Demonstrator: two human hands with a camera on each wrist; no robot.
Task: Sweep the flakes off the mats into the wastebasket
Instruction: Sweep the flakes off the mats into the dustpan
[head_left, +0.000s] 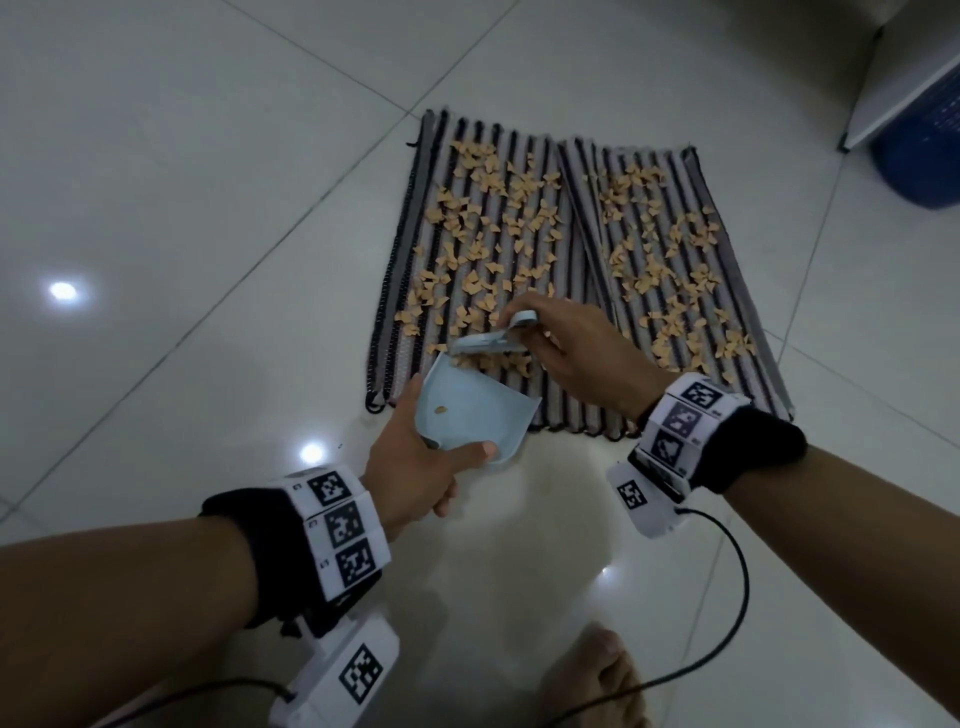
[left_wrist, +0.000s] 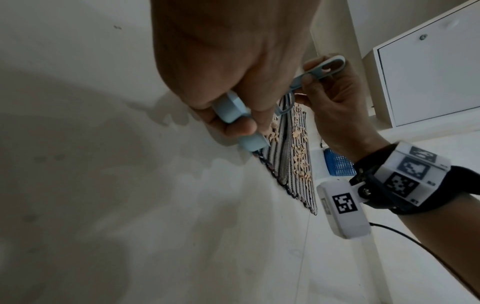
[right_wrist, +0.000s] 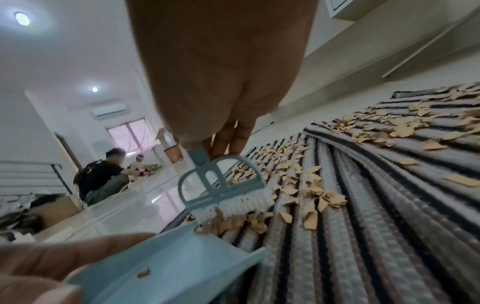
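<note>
Two striped mats lie side by side on the floor, the left mat (head_left: 410, 249) and the right mat (head_left: 748, 291), both strewn with tan flakes (head_left: 488, 218). My left hand (head_left: 415, 467) grips the handle of a light blue dustpan (head_left: 467, 410) whose front lip rests on the left mat's near edge; one flake lies in the pan (right_wrist: 143, 273). My right hand (head_left: 566, 343) holds a small blue brush (head_left: 493, 343) by its handle. The white bristles of the brush (right_wrist: 223, 193) stand on the mat just beyond the pan's lip, with a heap of flakes (right_wrist: 233, 222) against them.
A blue mesh wastebasket (head_left: 919, 140) stands at the far right beside a white cabinet (head_left: 904, 67). Glossy white floor tiles (head_left: 182, 208) surround the mats. My bare foot (head_left: 597, 675) is near the bottom edge. Wrist cables trail down. Two people sit far off on the floor (right_wrist: 103, 174).
</note>
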